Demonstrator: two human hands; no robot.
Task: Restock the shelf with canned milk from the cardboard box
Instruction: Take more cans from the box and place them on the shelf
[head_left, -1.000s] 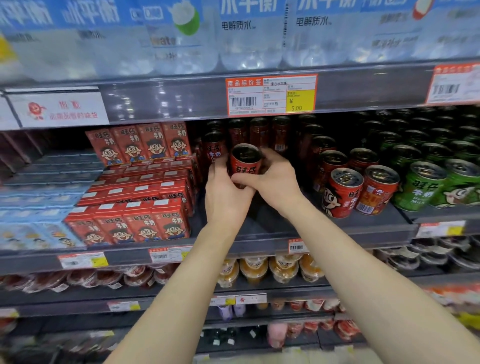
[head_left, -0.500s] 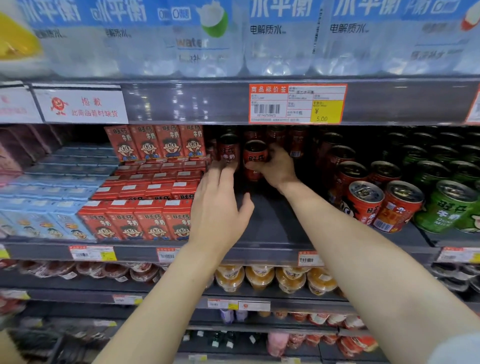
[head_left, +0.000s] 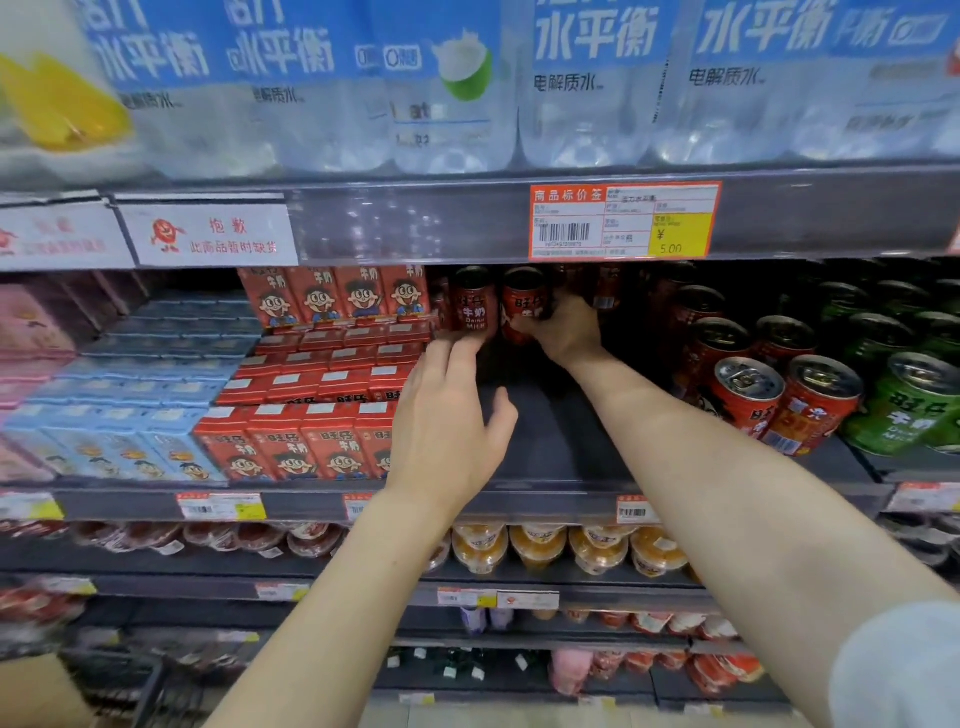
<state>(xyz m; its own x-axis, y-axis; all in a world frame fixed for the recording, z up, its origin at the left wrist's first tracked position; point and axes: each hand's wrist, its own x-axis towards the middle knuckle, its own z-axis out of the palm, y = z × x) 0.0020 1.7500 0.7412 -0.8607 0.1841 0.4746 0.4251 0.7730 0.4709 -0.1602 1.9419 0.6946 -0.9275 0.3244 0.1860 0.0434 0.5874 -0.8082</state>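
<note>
Right hand (head_left: 563, 332) reached deep to the rear of the shelf (head_left: 550, 447), fingers and thumb wrapped round a red milk can (head_left: 522, 304) at about 12 o'clock from frame centre. Can upright or nearly so; the hand hides whether its base is down on the deck. A second red can (head_left: 470, 304) stands just beside it at its 9 o'clock, with red cartons (head_left: 311, 441) further out the same way. Left hand (head_left: 447, 421) loose, fingers spread, holding nothing, over the bare deck at the held can's 7 o'clock. Filled rows of red cans (head_left: 748, 395) at 3 o'clock, green cans (head_left: 909, 405) beyond. Cardboard box not clearly in view. Judgement: placement step, near its end. To do it well, seat the base flat before letting go, label to the front like its neighbour, snug against it without tipping it. Draw the fingers off straight back toward 6 o'clock. Left hand is free to steady the neighbour.
</note>
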